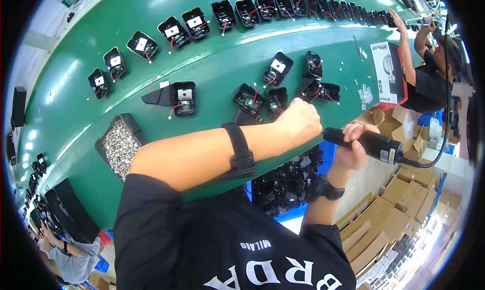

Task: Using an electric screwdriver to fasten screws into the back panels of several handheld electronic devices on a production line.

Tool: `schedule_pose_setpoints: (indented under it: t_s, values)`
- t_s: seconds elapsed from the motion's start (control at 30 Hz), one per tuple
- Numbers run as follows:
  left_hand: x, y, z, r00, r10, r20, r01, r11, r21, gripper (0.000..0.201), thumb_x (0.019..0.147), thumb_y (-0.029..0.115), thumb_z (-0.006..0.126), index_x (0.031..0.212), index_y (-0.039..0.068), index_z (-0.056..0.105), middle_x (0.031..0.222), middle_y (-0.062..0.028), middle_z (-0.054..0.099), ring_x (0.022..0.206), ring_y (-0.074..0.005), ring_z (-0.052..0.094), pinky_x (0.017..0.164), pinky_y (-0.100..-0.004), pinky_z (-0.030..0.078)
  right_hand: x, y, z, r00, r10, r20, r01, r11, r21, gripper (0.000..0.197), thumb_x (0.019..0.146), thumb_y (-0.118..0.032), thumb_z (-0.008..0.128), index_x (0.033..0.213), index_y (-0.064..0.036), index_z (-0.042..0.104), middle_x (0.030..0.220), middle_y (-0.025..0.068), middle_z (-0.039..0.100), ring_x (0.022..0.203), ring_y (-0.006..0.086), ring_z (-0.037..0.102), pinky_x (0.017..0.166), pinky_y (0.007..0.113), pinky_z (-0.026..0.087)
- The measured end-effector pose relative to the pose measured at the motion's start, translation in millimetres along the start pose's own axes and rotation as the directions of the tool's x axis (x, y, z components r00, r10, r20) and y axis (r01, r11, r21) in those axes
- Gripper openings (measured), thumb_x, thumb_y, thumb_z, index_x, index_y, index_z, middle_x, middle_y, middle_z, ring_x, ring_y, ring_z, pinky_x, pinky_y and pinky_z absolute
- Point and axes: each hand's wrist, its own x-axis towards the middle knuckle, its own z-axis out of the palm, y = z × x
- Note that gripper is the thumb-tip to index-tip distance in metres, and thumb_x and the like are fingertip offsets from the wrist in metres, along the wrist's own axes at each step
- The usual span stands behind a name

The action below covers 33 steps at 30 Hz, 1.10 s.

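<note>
My left arm reaches across the bench to the right. My left hand (299, 121) is curled closed, its back toward the view, beside several black plastic housings; whatever it may hold is hidden. In my right hand (352, 149) is a black corded electric screwdriver (376, 145), lying nearly level past the bench's front edge, its tip end close to my left hand. Near my left hand sit a black housing with a circuit board and red wires (248, 99), another such housing (277, 102) and a third (330, 92).
A long row of housings (224, 14) curves along the far side of the green bench (212, 52). A black bin of small screws (120, 147) stands at left. Below the edge is a blue crate (327, 156). Co-workers sit at far right (434, 73) and lower left (81, 259).
</note>
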Motion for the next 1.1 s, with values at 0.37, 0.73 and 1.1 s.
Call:
schedule_pose_setpoints:
  t_s: [0.37, 0.73, 1.1]
  values:
    - [-5, -27, -32, 0.996, -0.082, -0.038, 0.074, 0.981, -0.178, 0.008, 0.078, 0.013, 0.063, 0.084, 0.007, 0.063, 0.078, -0.012, 0.068, 0.08, -0.0292, 0.071, 0.069, -0.042, 0.054, 1, 1, -1, 0.999, -0.038, 0.001, 0.038, 0.999, 0.025, 0.048, 0.073, -0.016, 0.061, 0.118, -0.0009, 0.053, 0.081, 0.0069, 0.054, 0.067, 0.0175, 0.051, 0.07, 0.034, 0.043]
    - [-64, -201, -113, 0.643, -0.719, -0.263, 0.662, 0.695, -0.281, 0.03, 0.075, 0.016, 0.076, 0.103, 0.005, 0.072, 0.088, -0.0082, 0.075, 0.081, -0.0208, 0.071, 0.076, -0.0348, 0.055, 2, -2, 6, 0.999, -0.02, 0.024, 0.021, 1.0, -0.021, 0.046, 0.076, -0.015, 0.065, 0.118, -0.0006, 0.053, 0.079, 0.0074, 0.054, 0.067, 0.0181, 0.052, 0.068, 0.033, 0.042]
    - [-67, -218, -99, 0.588, -0.765, -0.263, 0.763, 0.632, -0.136, 0.029, 0.076, 0.016, 0.075, 0.104, 0.008, 0.072, 0.088, -0.0054, 0.075, 0.083, -0.0205, 0.07, 0.078, -0.0354, 0.054, 2, 2, 2, 0.999, 0.007, 0.044, -0.005, 0.999, -0.039, 0.048, 0.076, -0.016, 0.066, 0.118, -0.0008, 0.051, 0.079, 0.0061, 0.053, 0.068, 0.0174, 0.051, 0.068, 0.033, 0.042]
